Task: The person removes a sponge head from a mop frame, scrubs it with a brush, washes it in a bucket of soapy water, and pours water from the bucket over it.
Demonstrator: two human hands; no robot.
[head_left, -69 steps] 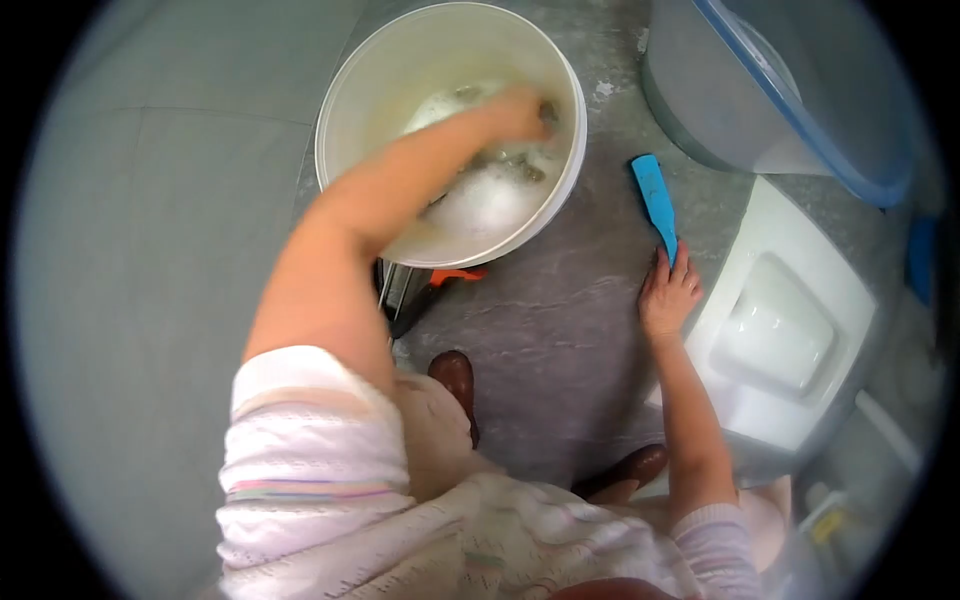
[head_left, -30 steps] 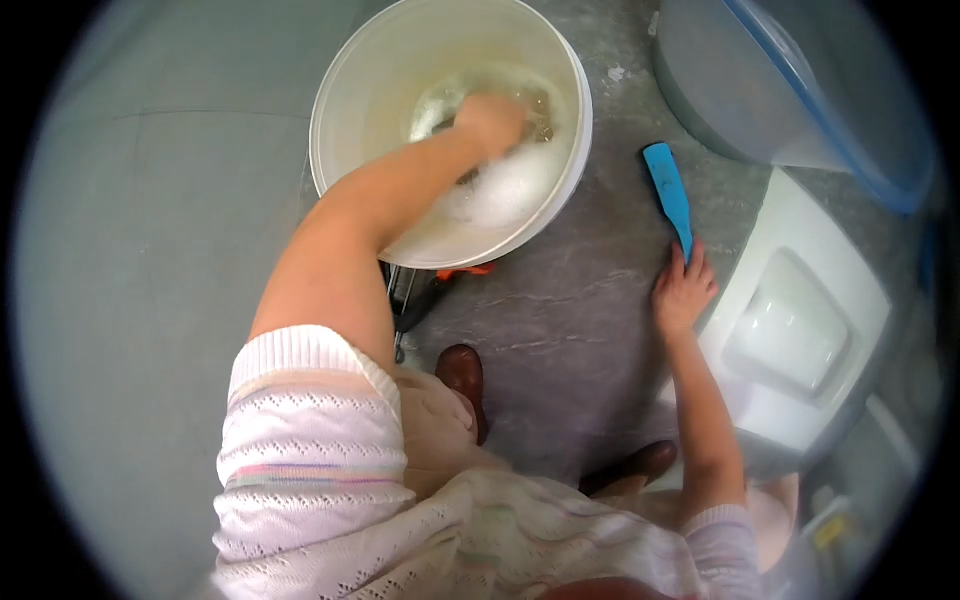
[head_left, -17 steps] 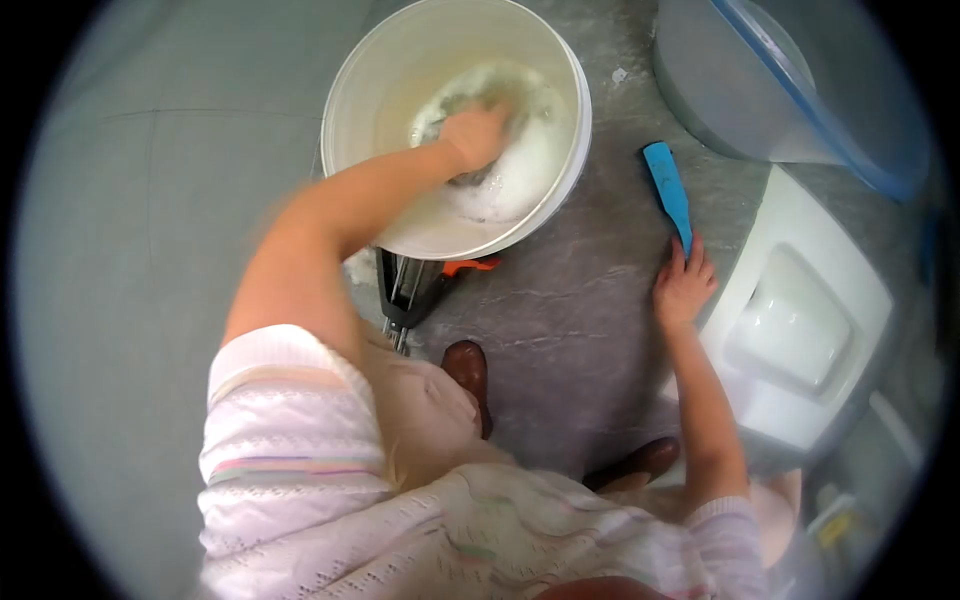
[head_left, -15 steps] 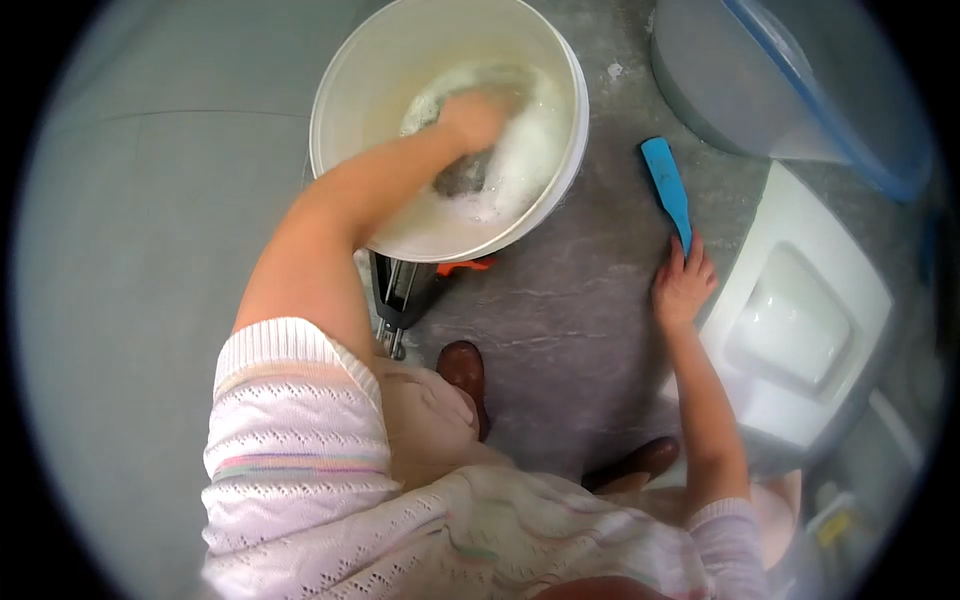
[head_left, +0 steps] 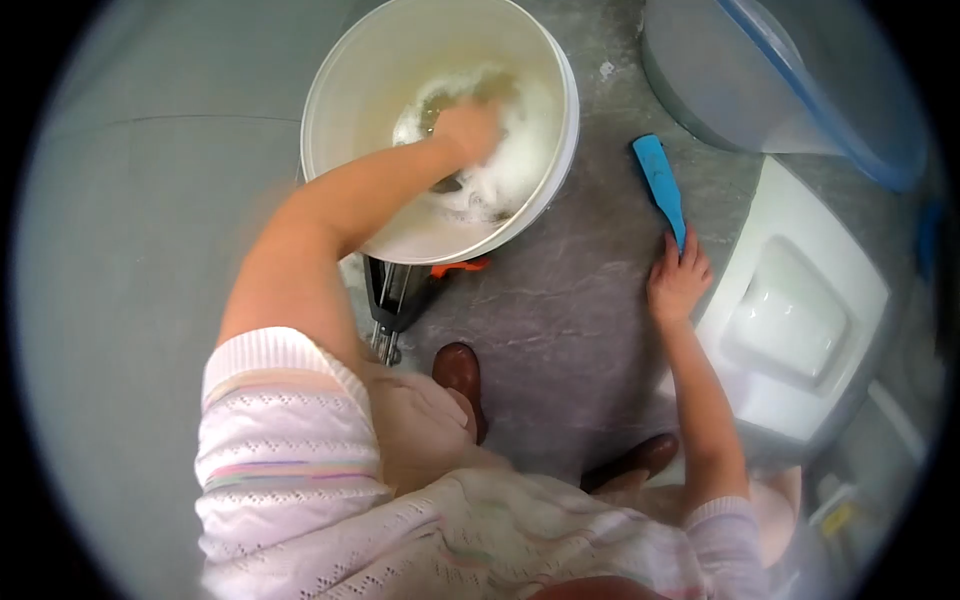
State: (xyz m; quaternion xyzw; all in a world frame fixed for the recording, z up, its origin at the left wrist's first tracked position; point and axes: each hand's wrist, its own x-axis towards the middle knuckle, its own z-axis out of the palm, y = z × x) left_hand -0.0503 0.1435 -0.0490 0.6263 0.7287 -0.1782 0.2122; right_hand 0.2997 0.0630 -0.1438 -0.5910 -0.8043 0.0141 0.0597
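Note:
My left hand (head_left: 468,132) reaches into a large white bucket (head_left: 350,110), down at the foamy water (head_left: 515,165). Its fingers are smeared by motion and partly hidden by suds, so I cannot make out what they hold, if anything. A dark patch of water shows through the foam around the hand. Over on the right, my right hand (head_left: 679,283) is closed on the handle end of a blue spatula (head_left: 657,178). The flat blade of this spatula points away from me, over the grey floor.
A white basin (head_left: 745,335) with a recessed middle lies right of my right hand. Behind it stands a big translucent tub (head_left: 690,75) with a blue rim. Below the bucket are a black and metal frame (head_left: 392,300) and an orange piece (head_left: 458,267). My brown shoes (head_left: 458,375) stand nearby.
My left hand has shifted within the foam, and the foam's shape has changed. The right hand keeps its hold on the spatula. The whole view has moved slightly.

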